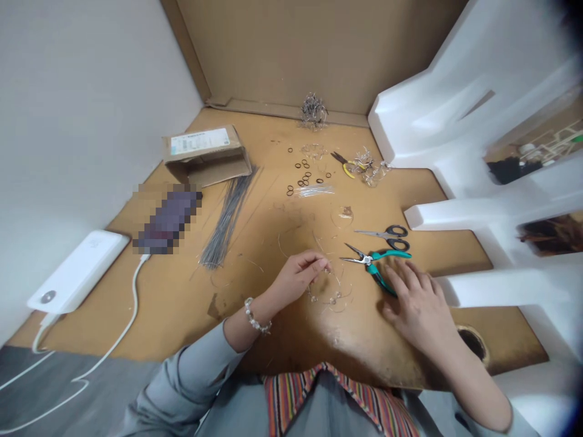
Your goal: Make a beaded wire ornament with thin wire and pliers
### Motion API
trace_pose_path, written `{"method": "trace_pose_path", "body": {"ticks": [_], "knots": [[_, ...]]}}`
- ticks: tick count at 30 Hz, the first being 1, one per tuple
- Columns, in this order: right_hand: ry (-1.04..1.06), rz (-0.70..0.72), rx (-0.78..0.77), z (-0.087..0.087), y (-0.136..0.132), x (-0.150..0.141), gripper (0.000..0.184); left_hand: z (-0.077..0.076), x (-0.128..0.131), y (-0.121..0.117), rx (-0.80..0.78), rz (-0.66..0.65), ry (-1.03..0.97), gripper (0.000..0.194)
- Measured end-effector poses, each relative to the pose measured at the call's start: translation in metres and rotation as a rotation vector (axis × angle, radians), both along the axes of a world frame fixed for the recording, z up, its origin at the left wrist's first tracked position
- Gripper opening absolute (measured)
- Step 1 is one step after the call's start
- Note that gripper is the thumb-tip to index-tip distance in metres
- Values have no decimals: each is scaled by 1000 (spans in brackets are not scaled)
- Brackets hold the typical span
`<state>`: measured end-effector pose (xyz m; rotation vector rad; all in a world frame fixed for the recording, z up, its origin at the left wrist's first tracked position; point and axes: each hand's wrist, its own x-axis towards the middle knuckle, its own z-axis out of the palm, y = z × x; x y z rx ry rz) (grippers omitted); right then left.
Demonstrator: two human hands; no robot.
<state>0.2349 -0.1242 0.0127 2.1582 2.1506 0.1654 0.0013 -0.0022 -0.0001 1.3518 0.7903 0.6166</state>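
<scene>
My left hand [298, 276] is closed in a pinch on a thin silver wire [337, 276]. This wire curves down from the fingertips into a loose loop with small twisted bits [334, 298] at the table. To the right, my right hand [419, 303] has its fingers spread beside and partly over the handles of teal needle-nose pliers [368, 260]. The pliers lie on the table with their jaws apart, pointing left. Just beyond them rest black-handled scissors [387, 233].
Grey straight wires [230, 218] lie in a bundle before a cardboard box [204, 152]. Farther back are dark rings [304, 179], yellow-handled pliers [346, 165] and tangled wire pieces [314, 112]. A white power bank [77, 270] and cable are left; white foam [492, 288] borders the right.
</scene>
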Motion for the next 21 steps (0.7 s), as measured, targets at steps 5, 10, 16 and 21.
{"method": "trace_pose_path", "body": {"ticks": [5,10,16,21], "knots": [[41,29,-16,-1,25,12,68,1,0,0,-4,-8,2,31],[-75,33,-64,1,35,13,58,0,-2,2,-75,-4,-26,31],[-90,20,-126,5,38,9,28,1,-2,4,-171,-2,-69,33],[253,-33,-291,24,34,29,36,2,-2,6,-29,-14,-15,31]]}}
